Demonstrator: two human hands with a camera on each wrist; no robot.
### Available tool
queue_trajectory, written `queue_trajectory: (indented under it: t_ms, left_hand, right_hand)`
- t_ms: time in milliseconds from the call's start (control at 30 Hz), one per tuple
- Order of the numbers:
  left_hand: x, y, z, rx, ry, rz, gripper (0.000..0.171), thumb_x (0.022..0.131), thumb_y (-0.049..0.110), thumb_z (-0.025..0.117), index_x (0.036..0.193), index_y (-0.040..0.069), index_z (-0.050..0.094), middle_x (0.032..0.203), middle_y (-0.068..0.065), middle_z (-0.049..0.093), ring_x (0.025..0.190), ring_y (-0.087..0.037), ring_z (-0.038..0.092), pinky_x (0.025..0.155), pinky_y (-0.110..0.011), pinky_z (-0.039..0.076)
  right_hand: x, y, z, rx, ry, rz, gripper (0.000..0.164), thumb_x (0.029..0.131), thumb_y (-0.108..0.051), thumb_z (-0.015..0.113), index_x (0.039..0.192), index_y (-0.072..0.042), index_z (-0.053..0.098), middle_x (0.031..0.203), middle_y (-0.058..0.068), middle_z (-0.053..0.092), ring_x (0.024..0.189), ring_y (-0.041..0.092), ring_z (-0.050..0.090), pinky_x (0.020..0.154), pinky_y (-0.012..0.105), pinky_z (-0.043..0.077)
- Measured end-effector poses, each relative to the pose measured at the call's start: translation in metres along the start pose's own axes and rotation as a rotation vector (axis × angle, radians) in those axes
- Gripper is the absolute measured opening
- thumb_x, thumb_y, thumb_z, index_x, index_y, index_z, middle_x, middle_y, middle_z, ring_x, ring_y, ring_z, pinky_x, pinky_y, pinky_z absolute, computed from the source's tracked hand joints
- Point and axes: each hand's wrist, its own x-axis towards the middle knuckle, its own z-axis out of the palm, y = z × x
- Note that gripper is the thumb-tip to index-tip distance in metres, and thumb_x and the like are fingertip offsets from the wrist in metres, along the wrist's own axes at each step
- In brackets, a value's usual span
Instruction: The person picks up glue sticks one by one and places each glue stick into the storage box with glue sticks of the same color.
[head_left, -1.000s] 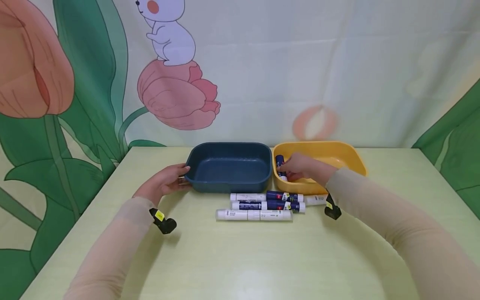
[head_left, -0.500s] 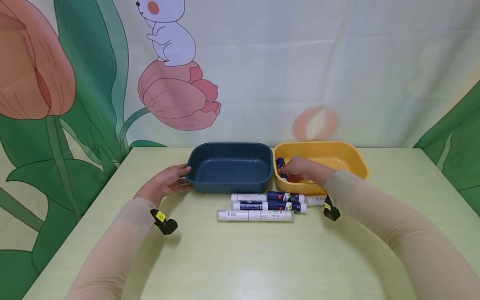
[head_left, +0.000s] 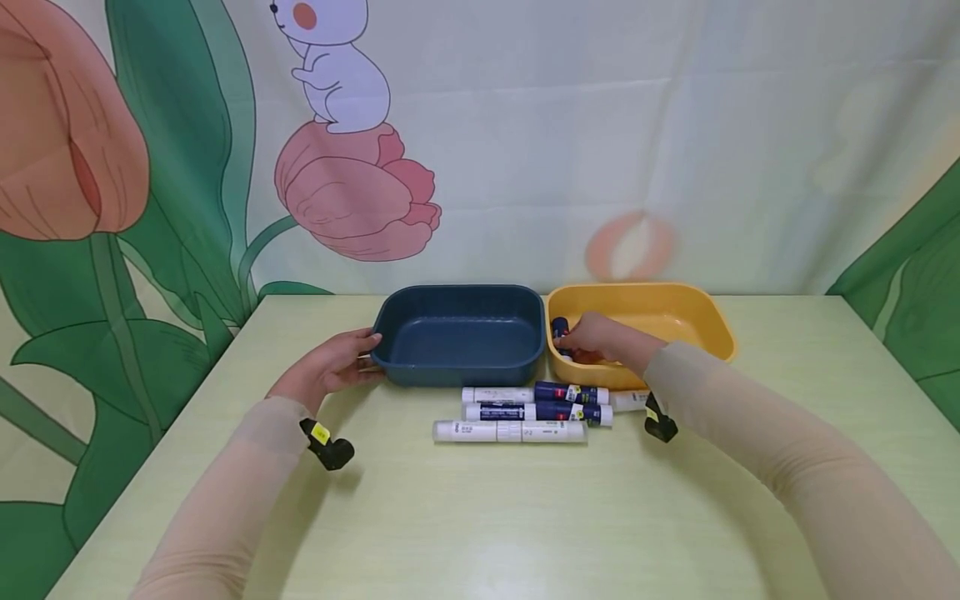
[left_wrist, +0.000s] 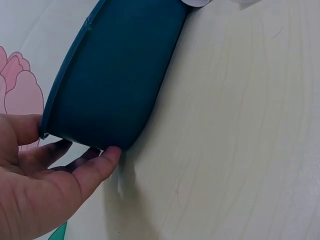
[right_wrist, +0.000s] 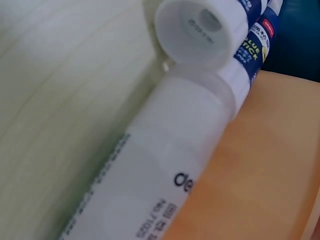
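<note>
In the head view my left hand (head_left: 333,360) holds the left end of a dark blue plastic bin (head_left: 459,377). In the left wrist view the thumb (left_wrist: 25,129) is at the bin's rim and the fingers are against its outer end wall. My right hand (head_left: 596,337) reaches into a yellow bin (head_left: 675,292), pinching a navy-and-white glue stick (head_left: 560,327) by its left wall. Several more glue sticks (head_left: 536,412) lie on the table before the bins. In the right wrist view a white glue stick (right_wrist: 165,160) fills the foreground; the right hand is out of sight there.
The two bins stand side by side at the back of the pale table (head_left: 487,517), close to a printed cloth backdrop (head_left: 525,150). A white glue stick (head_left: 630,401) lies along the yellow bin's front, partly behind the wrist camera (head_left: 660,421).
The right hand and the glue stick have come down slightly inside the yellow bin. The left hand and the bins look the same.
</note>
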Motion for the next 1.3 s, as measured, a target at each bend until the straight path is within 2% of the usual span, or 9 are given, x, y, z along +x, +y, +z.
queue_trajectory:
  t_ms: [133,333,533,633,700,800,867,1100,1300]
  left_hand:
    - [0.0,0.001,0.0,-0.005,0.005,-0.006,0.058,0.114,0.022,0.026,0.166,0.012,0.004,0.171,-0.022,0.014,0.154,-0.033,0.026,0.128,-0.051,0.026]
    - [-0.001,0.001,-0.001,-0.003,-0.004,-0.001,0.058,0.114,0.022,0.026,0.166,0.012,0.004,0.171,-0.022,0.013,0.155,-0.034,0.025,0.128,-0.052,0.026]
    - [-0.001,0.001,-0.003,0.007,-0.015,0.016,0.058,0.114,0.021,0.025,0.166,0.01,0.003,0.171,-0.023,0.013,0.155,-0.035,0.023,0.128,-0.052,0.024]
    - [0.001,0.0,-0.002,0.007,-0.015,0.014,0.058,0.113,0.021,0.026,0.166,0.01,0.004,0.171,-0.024,0.013,0.155,-0.035,0.023,0.128,-0.052,0.025]
    - [0.002,-0.001,-0.001,0.0,-0.014,0.007,0.058,0.113,0.02,0.026,0.166,0.01,0.004,0.171,-0.023,0.013,0.156,-0.035,0.023,0.128,-0.052,0.025]
    - [0.002,0.0,-0.002,0.004,-0.007,0.007,0.057,0.114,0.021,0.025,0.166,0.01,0.004,0.171,-0.023,0.014,0.156,-0.035,0.023,0.128,-0.052,0.025]
    - [0.002,-0.001,-0.002,0.006,-0.006,0.01,0.057,0.114,0.021,0.024,0.166,0.01,0.003,0.171,-0.023,0.013,0.156,-0.035,0.022,0.128,-0.052,0.024]
    - [0.002,-0.001,0.001,-0.007,-0.003,0.001,0.058,0.113,0.021,0.026,0.166,0.01,0.003,0.171,-0.022,0.012,0.157,-0.036,0.021,0.128,-0.051,0.024]
    - [0.001,-0.001,0.0,-0.018,0.002,0.004,0.058,0.113,0.021,0.026,0.166,0.011,0.002,0.172,-0.022,0.011,0.158,-0.036,0.02,0.128,-0.052,0.024]
  right_hand:
    - [-0.001,-0.001,0.0,0.0,0.001,0.009,0.024,0.101,-0.019,0.066,0.087,-0.001,0.062,0.066,-0.001,0.048,0.057,0.008,0.049,0.054,0.016,0.044]
    - [-0.009,-0.005,-0.003,0.002,-0.025,0.017,0.025,0.104,-0.015,0.06,0.113,0.008,0.064,0.082,0.003,0.053,0.067,0.009,0.053,0.06,0.015,0.049]
    - [-0.023,-0.004,-0.008,-0.008,-0.065,-0.041,0.03,0.106,-0.015,0.054,0.123,0.01,0.06,0.095,0.008,0.058,0.073,0.01,0.055,0.065,0.014,0.05]
    - [-0.032,-0.002,-0.01,-0.042,-0.069,-0.071,0.042,0.107,-0.019,0.052,0.138,0.01,0.054,0.119,0.02,0.063,0.093,0.019,0.063,0.08,0.02,0.056]
    - [-0.038,-0.001,-0.011,-0.061,-0.069,-0.088,0.051,0.108,-0.021,0.049,0.148,0.01,0.045,0.14,0.025,0.057,0.113,0.028,0.063,0.097,0.03,0.058]
    - [-0.049,-0.001,-0.014,-0.057,-0.073,-0.125,0.053,0.11,-0.023,0.044,0.151,0.009,0.041,0.15,0.029,0.05,0.131,0.038,0.056,0.115,0.045,0.049]
    - [-0.056,-0.001,-0.018,-0.041,-0.071,-0.155,0.053,0.111,-0.024,0.042,0.152,0.01,0.04,0.152,0.029,0.048,0.134,0.041,0.053,0.12,0.05,0.044]
    - [-0.09,0.013,-0.027,-0.043,0.03,-0.292,0.056,0.111,-0.026,0.043,0.156,0.006,0.034,0.156,0.03,0.043,0.138,0.047,0.049,0.119,0.058,0.041]
    - [-0.116,0.024,-0.028,-0.104,0.169,-0.398,0.051,0.11,-0.027,0.047,0.151,0.002,0.045,0.151,0.027,0.052,0.134,0.043,0.053,0.112,0.057,0.048]
